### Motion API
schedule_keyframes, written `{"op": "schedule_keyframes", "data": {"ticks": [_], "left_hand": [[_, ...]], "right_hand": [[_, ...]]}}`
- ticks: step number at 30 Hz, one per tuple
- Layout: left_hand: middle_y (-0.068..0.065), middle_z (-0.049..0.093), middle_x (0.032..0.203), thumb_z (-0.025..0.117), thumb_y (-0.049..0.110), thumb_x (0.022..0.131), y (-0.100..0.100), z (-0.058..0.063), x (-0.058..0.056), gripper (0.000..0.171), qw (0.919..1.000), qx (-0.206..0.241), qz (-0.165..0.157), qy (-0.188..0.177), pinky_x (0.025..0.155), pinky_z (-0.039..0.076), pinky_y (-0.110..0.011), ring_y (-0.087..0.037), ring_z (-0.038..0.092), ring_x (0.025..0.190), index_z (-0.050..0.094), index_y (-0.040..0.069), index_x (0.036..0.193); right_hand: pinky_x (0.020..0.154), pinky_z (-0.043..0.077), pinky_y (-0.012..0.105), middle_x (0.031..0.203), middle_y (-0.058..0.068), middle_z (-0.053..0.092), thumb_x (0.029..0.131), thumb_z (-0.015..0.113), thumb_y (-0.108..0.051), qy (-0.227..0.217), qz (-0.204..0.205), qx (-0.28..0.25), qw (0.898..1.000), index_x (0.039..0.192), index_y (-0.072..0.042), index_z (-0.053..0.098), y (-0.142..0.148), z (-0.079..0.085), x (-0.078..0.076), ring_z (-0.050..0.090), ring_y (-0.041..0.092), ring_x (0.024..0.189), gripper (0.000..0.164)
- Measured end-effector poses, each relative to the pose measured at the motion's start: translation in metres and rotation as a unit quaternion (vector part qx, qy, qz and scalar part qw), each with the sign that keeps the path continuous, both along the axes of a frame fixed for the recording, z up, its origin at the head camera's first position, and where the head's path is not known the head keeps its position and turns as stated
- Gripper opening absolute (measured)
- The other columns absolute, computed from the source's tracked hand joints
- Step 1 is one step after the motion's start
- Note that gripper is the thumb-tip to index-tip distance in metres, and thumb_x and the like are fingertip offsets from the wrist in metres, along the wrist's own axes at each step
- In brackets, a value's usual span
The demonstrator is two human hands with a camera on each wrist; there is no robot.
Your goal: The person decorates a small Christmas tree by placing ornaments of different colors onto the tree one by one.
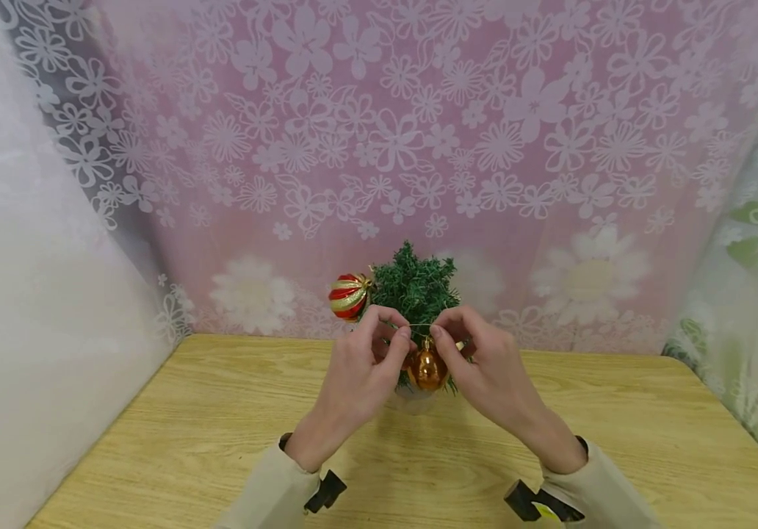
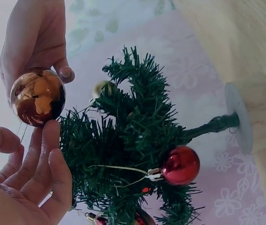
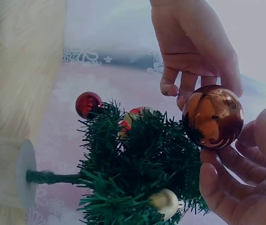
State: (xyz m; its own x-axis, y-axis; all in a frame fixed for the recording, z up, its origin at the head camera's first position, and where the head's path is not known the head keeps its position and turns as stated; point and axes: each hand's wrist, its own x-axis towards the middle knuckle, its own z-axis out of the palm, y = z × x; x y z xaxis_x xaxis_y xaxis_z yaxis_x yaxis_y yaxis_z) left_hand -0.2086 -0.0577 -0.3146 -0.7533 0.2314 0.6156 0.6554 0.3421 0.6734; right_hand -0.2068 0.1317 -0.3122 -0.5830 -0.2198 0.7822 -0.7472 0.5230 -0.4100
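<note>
A shiny copper-orange ball ornament hangs between my two hands, in front of a small green artificial Christmas tree. My left hand pinches one side of the ornament's thin gold string between thumb and forefinger. Opposite it, my right hand pinches the other side, so the string spans the gap above the ball. In the left wrist view, the copper ball sits close to the fingers of both hands. The right wrist view shows the same ball beside the tree's top.
A red-and-gold striped ball hangs on the tree's left. A red ball and a pale gold ball also hang on branches. The tree's round wooden base stands on the wood-grain table, with a flowered curtain behind.
</note>
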Motion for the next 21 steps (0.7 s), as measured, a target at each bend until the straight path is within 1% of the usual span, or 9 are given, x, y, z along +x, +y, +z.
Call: {"op": "schedule_keyframes", "data": {"ticks": [3,5,10,17,21], "left_hand": [[0.004,0.073,0.084,0.055,0.019,0.106,-0.001,0.004,-0.003,0.009,0.9999,-0.005,0.005,0.015,0.049,0.049,-0.025,-0.002,0.058,0.054,0.060,0.014,0.111],[0.003,0.073,0.083,0.056,0.019,0.106,-0.001,0.007,-0.005,0.009,0.9997,-0.004,0.005,0.023,0.049,0.049,-0.025,0.000,0.057,0.053,0.060,0.013,0.111],[0.003,0.074,0.082,0.057,0.021,0.106,-0.002,0.014,-0.009,0.010,0.9997,-0.002,0.009,0.022,0.050,0.049,-0.025,-0.001,0.058,0.054,0.060,0.013,0.112],[0.006,0.073,0.078,0.056,0.023,0.106,-0.003,0.019,-0.015,0.012,0.9987,-0.023,0.040,0.023,0.046,0.044,-0.025,-0.002,0.056,0.051,0.062,0.014,0.111],[0.005,0.072,0.075,0.057,0.025,0.106,-0.002,0.020,-0.017,0.012,0.9977,-0.030,0.056,0.024,0.047,0.043,-0.025,-0.003,0.055,0.052,0.062,0.015,0.110]], "right_hand": [[0.051,0.046,0.023,0.079,-0.003,0.067,0.098,0.065,0.000,-0.003,0.003,-0.005,1.000,0.102,-0.007,0.065,-0.001,0.003,-0.002,0.052,0.000,0.060,0.008],[0.050,0.046,0.023,0.078,-0.003,0.067,0.098,0.064,-0.001,-0.006,0.004,-0.008,1.000,0.102,-0.007,0.065,-0.003,0.006,-0.004,0.052,0.001,0.059,0.007],[0.051,0.047,0.023,0.076,-0.002,0.067,0.099,0.064,-0.002,-0.012,-0.005,-0.011,1.000,0.102,-0.007,0.065,-0.006,0.012,-0.007,0.055,0.002,0.058,0.006],[0.050,0.043,0.023,0.074,-0.003,0.065,0.100,0.064,-0.006,-0.030,-0.026,-0.008,0.999,0.104,-0.009,0.065,-0.010,0.017,-0.009,0.050,0.007,0.054,0.005],[0.052,0.042,0.024,0.073,-0.004,0.063,0.101,0.063,-0.009,-0.047,-0.030,-0.008,0.998,0.104,-0.010,0.065,-0.011,0.019,-0.011,0.050,0.007,0.055,0.004]]}}
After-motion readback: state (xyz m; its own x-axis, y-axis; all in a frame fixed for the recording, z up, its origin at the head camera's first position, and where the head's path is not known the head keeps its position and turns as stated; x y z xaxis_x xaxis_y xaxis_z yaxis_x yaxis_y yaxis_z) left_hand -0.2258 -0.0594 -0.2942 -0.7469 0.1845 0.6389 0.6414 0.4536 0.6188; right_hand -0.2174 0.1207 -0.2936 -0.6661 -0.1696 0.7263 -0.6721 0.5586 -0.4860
